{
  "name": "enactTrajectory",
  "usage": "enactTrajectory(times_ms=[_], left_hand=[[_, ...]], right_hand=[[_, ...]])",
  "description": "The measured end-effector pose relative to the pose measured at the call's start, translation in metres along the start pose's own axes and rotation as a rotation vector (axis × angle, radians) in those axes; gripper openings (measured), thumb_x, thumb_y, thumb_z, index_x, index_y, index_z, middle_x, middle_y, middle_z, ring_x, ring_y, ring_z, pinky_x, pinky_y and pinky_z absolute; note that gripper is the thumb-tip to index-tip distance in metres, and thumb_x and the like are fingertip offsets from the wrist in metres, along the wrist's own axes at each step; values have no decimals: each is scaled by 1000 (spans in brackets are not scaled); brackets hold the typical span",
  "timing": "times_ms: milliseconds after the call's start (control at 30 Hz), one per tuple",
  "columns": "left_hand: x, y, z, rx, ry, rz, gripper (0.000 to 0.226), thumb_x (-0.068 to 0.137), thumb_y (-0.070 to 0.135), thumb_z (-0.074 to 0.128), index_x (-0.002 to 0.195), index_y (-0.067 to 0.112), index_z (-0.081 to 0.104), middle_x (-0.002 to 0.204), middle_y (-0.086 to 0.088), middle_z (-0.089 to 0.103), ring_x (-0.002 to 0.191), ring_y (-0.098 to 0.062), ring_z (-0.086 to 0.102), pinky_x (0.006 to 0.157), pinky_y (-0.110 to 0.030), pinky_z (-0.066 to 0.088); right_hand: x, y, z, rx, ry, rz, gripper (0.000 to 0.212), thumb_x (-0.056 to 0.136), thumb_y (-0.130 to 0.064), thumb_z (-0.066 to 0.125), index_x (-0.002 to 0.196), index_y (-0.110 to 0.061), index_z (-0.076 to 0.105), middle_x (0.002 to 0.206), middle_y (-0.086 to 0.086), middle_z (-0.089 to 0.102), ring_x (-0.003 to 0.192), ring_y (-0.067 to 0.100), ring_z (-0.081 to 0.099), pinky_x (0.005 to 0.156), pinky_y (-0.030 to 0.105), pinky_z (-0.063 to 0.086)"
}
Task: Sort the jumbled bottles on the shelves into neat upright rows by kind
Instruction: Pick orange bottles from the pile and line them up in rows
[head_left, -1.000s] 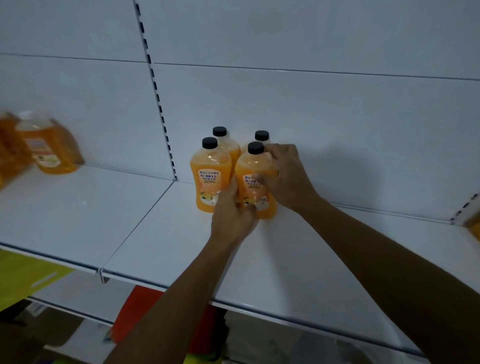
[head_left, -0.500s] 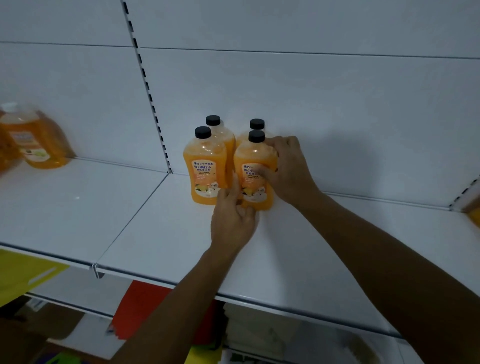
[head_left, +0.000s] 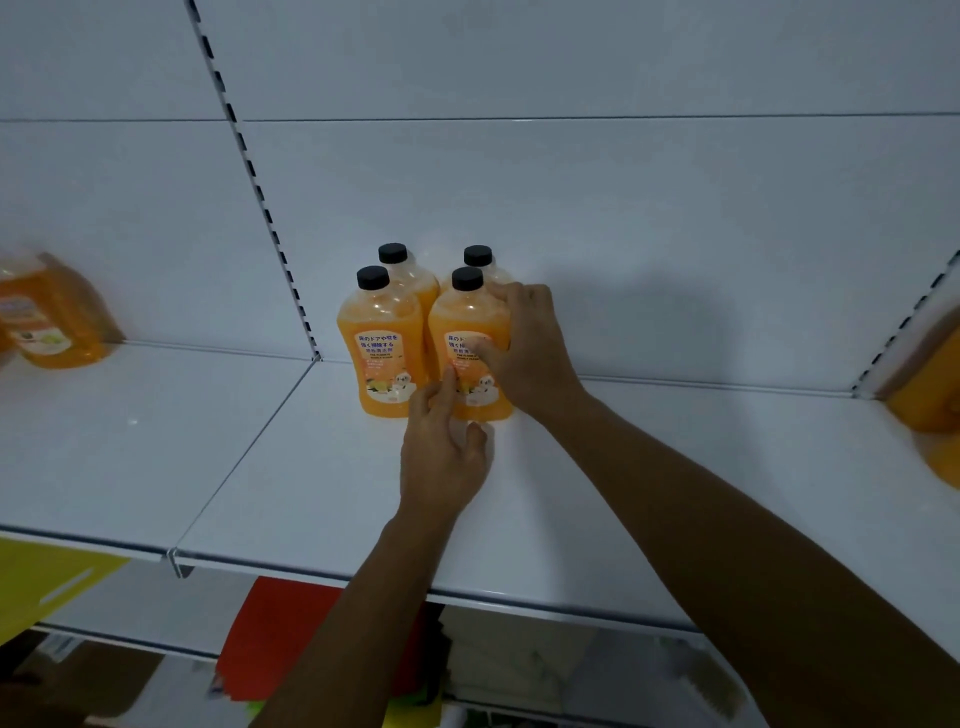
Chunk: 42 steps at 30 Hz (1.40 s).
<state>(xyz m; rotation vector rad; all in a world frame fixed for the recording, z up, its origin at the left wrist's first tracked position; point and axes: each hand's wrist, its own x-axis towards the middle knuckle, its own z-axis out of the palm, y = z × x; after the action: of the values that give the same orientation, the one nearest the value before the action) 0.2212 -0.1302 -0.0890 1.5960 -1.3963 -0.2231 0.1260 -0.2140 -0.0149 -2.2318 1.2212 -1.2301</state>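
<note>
Four orange bottles with black caps stand upright in a tight two-by-two block on the white shelf (head_left: 311, 467). The front-left bottle (head_left: 382, 343) and the front-right bottle (head_left: 465, 322) show their labels; the back-left bottle (head_left: 410, 280) and the back-right bottle (head_left: 480, 260) peek out behind them. My right hand (head_left: 530, 348) grips the front-right bottle, thumb across its label and fingers round its right side. My left hand (head_left: 444, 457) rests on the shelf in front, its straight index finger touching that bottle's lower left.
A larger orange jug (head_left: 57, 317), blurred, stands on the neighbouring shelf at far left. Another orange container (head_left: 930, 384) sits at the right edge. A slotted upright (head_left: 260, 192) divides the back panels. Red (head_left: 280, 634) and yellow (head_left: 47, 582) items lie below.
My left hand has loosened from the front-right bottle's base and drawn back a little, leaving only a fingertip on it. My right hand keeps its grip.
</note>
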Motion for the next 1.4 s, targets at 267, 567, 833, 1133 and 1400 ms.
enactTrajectory(times_ms=[267, 567, 833, 1133, 1400], left_hand=[[-3, 3, 4, -12, -24, 102, 38, 90, 30, 55, 125, 15, 57, 121, -2, 64, 105, -19, 61, 90, -34, 53], [-7, 87, 91, -57, -391, 258, 45, 91, 30, 63, 133, 18, 52, 125, 2, 62, 105, -7, 56, 91, -21, 42], [-43, 199, 199, -285, -646, 282, 43, 89, 30, 66, 129, 20, 52, 118, 6, 62, 99, -6, 60, 82, -16, 45], [-102, 293, 273, -422, -897, 329, 46, 91, 26, 65, 134, 20, 49, 125, 10, 55, 111, -7, 55, 89, -22, 44], [-115, 322, 298, -481, -966, 390, 68, 90, 19, 67, 147, 32, 30, 131, 25, 42, 116, 5, 43, 93, -11, 36]], right_hand=[[-10, 23, -17, -101, -86, -17, 77, 85, -45, 64, 147, -15, 29, 142, 12, 38, 129, 28, 36, 103, 44, 36], [-70, 90, -166, -274, 53, 156, 60, 91, -37, 61, 143, -15, 40, 146, 5, 42, 134, 21, 37, 109, 33, 31], [-154, 141, -306, -454, 385, 311, 41, 93, -28, 61, 130, -15, 50, 131, 3, 52, 122, 18, 45, 99, 27, 35], [-218, 189, -410, -531, 589, 517, 80, 81, -23, 73, 146, -16, 28, 153, 10, 26, 141, 28, 22, 110, 37, 24], [-226, 210, -438, -267, 427, 577, 78, 79, -26, 77, 144, -25, 34, 136, 8, 37, 116, 15, 42, 96, 29, 36]])
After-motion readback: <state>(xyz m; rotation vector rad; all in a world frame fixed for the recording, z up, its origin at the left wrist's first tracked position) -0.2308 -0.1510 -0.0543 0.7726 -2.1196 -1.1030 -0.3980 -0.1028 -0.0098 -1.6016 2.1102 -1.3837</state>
